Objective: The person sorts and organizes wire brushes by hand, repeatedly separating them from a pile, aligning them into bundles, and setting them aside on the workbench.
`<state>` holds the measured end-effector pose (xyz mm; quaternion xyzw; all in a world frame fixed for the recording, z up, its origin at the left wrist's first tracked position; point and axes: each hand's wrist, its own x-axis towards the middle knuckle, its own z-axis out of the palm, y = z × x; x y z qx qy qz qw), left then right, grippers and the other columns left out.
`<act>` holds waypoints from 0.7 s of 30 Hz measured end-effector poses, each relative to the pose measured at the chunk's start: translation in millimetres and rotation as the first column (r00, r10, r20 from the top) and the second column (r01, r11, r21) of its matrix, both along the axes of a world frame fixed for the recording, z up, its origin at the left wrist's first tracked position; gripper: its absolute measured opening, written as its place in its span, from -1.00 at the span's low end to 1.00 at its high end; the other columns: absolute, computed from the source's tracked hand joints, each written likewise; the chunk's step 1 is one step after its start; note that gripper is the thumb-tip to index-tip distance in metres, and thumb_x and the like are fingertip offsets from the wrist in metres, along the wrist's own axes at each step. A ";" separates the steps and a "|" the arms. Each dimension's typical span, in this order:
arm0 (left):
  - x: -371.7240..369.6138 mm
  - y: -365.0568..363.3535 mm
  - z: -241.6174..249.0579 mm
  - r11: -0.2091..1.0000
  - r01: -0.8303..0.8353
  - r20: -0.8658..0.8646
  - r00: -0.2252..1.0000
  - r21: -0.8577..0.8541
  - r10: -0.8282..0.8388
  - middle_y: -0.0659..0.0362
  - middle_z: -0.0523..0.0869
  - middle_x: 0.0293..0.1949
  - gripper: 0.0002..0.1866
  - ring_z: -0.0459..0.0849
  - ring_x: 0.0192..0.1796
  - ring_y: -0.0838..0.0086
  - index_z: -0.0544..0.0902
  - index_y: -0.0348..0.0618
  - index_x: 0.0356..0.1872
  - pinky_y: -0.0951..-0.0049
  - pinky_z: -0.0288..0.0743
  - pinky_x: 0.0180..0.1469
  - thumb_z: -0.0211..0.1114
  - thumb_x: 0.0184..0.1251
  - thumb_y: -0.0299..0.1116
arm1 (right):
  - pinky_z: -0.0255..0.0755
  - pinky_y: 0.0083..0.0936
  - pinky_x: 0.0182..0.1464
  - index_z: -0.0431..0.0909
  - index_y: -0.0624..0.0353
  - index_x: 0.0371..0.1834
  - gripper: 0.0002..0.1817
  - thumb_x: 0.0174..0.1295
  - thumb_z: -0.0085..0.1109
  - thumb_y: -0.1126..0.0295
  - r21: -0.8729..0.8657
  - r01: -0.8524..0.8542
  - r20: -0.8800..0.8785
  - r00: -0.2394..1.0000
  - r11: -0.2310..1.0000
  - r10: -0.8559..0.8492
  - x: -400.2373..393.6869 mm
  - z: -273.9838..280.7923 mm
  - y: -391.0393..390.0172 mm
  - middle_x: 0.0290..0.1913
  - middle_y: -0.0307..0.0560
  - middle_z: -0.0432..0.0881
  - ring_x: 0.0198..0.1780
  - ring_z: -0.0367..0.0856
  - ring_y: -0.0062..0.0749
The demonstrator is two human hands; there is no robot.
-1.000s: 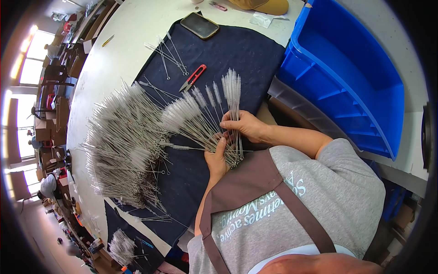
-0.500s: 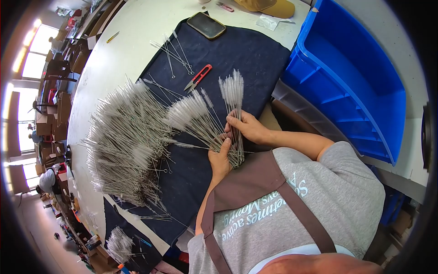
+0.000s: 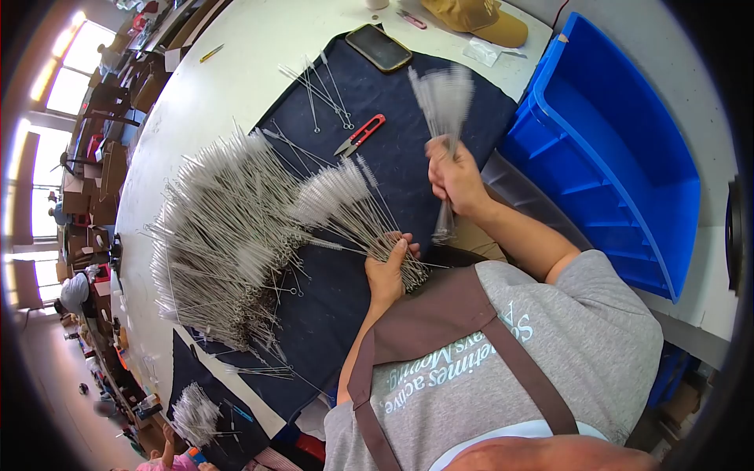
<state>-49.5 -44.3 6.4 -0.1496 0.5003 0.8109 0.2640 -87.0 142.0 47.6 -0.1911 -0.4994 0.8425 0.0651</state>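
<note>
Right hand (image 3: 455, 177), beside left hand (image 3: 389, 271) earlier, now higher and apart, upper centre. Right fingers clench raised brush bunch (image 3: 445, 100), blurred: bristles up, long axis near vertical. Left fingers grasp fanned brush bunch (image 3: 357, 218), frame centre: bristles toward upper left, axis diagonal. Count: two held bunches; one brush pile (image 3: 224, 235), left; one red snips (image 3: 355, 144), one phone (image 3: 378, 47), upper centre.

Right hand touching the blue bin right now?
Apart: the head view shows a strip of dark cloth between the right hand and the blue bin.
</note>
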 end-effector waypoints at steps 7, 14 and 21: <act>-11.7 -2.5 5.5 0.994 0.016 -0.061 0.998 0.107 -0.010 0.08 0.59 -0.24 -0.79 0.62 -0.27 0.39 0.46 -0.28 -0.16 0.38 0.60 -0.24 0.20 0.19 -0.53 | 0.32 -0.72 -0.50 0.51 0.20 -0.30 -0.78 0.11 0.23 0.29 0.238 -0.501 0.198 0.864 0.832 0.464 1.2 -4.6 -37.2 -0.46 -0.27 0.53 -0.50 0.45 -0.69; -9.0 -21.0 2.9 1.000 0.012 0.041 0.999 0.001 -0.012 0.11 0.59 -0.28 -0.79 0.60 -0.26 0.46 0.47 -0.29 -0.14 0.40 0.59 -0.20 0.20 0.19 -0.53 | 0.18 -0.61 -0.66 0.47 0.17 -0.41 -0.73 0.08 0.23 0.19 0.467 -0.221 0.025 0.971 0.856 0.237 -157.0 24.8 -7.9 -0.66 -0.31 0.37 -0.69 0.25 -0.66; -3.2 -25.7 -11.5 0.980 0.177 -0.072 0.983 0.095 -0.171 0.16 0.56 -0.28 -0.68 0.57 -0.31 0.56 0.43 -0.36 0.01 0.59 0.49 -0.23 0.17 0.23 -0.52 | 0.40 -0.65 -0.57 0.42 0.22 -0.06 -0.70 0.26 0.05 0.26 -0.054 -0.386 0.028 0.921 0.921 0.387 -173.4 17.4 17.8 -0.54 -0.28 0.43 -0.55 0.43 -0.62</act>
